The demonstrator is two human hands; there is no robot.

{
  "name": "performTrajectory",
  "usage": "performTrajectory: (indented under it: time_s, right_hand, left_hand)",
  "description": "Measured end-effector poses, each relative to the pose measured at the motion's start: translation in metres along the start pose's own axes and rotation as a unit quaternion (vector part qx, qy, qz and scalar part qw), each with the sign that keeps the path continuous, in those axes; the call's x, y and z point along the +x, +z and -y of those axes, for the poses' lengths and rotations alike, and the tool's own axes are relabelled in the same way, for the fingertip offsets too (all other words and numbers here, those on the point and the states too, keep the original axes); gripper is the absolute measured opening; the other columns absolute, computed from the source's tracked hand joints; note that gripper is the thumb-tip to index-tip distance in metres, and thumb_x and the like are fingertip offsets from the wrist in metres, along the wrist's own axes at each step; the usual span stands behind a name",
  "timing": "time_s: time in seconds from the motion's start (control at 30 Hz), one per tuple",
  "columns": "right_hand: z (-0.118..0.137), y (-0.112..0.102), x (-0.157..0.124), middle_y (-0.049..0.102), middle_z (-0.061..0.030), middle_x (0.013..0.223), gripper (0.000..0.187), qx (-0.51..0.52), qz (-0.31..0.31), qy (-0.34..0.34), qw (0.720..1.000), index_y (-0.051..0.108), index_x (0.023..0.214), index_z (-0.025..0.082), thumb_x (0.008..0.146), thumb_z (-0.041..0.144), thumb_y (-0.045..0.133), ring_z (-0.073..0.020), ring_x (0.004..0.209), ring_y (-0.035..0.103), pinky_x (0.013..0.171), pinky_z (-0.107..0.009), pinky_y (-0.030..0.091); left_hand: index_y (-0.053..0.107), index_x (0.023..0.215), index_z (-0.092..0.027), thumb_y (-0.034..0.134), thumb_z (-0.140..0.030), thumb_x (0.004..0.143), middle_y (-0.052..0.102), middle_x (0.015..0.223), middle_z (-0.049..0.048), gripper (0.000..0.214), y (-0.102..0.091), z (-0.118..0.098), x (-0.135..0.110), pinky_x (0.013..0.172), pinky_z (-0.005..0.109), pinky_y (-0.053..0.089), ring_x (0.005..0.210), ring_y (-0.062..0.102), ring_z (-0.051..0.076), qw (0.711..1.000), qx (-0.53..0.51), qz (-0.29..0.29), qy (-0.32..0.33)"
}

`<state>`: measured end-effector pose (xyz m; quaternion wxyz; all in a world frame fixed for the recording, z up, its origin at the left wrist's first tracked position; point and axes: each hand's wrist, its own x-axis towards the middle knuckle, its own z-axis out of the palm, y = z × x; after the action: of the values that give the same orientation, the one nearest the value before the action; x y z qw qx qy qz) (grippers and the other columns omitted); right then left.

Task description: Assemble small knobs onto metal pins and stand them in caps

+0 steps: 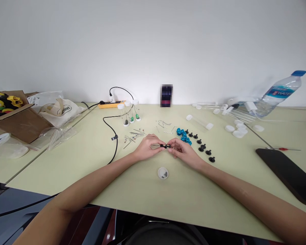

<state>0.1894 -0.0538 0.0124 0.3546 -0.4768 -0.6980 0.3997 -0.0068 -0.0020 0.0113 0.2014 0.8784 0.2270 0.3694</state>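
Above the middle of the table, my left hand (149, 149) and my right hand (185, 153) meet at a small black part (165, 146) with thin metal rods sticking out to the left. The fingers of my left hand pinch its rod side, while those of my right hand close on its other end. Just below sits a round white cap (159, 174) with a few small grey pieces in it. Blue ball-like parts (185, 136) and several black flanged pieces (199, 141) lie beyond my right hand. Thin metal pins (134, 136) are scattered beyond my left hand.
Clear tubes with white caps (128, 103) stand near an orange power strip (108, 105). Bent metal keys (163, 123), a lying tube (200, 122), loose caps (238, 131) and a water bottle (280, 93) are farther off. A black slab (287, 173) lies right; a cardboard box (22, 124) left.
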Motion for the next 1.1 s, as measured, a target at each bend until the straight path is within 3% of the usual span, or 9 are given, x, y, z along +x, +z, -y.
performTrajectory:
  time_s: [0.53,0.9,1.1]
  right_hand:
    - [0.0012,-0.0013,-0.0004,0.053,0.0003,0.072,0.028,0.001,0.005,-0.002,1.000,0.055,0.090,0.021,0.081,0.046,0.047,-0.0118,0.060,0.049,0.056,-0.026,0.042]
    - [0.0015,-0.0031,-0.0007,0.058,-0.0016,0.079,0.031,-0.015,0.013,-0.010,1.000,0.054,0.096,0.020,0.085,0.045,0.041,-0.0119,0.061,0.053,0.061,-0.026,0.042]
    - [0.0030,-0.0041,-0.0011,0.058,-0.0003,0.065,0.037,-0.055,-0.004,-0.015,0.998,0.056,0.081,0.019,0.087,0.048,0.034,-0.0125,0.058,0.053,0.059,-0.025,0.039]
  left_hand:
    - [0.066,0.093,-0.021,0.058,-0.029,0.078,0.067,0.081,0.0026,0.019,-0.0014,-0.0003,0.0001,0.082,0.031,0.042,0.078,0.057,0.015,1.000,0.001,0.009,-0.006]
    - [0.066,0.092,-0.020,0.057,-0.028,0.078,0.068,0.081,0.0032,0.018,-0.0007,0.0003,0.0004,0.078,0.030,0.043,0.076,0.057,0.014,1.000,0.000,-0.002,0.005]
    - [0.066,0.091,-0.020,0.057,-0.029,0.078,0.068,0.081,0.0032,0.018,-0.0008,-0.0003,0.0009,0.079,0.030,0.043,0.076,0.057,0.014,1.000,-0.002,0.001,0.006]
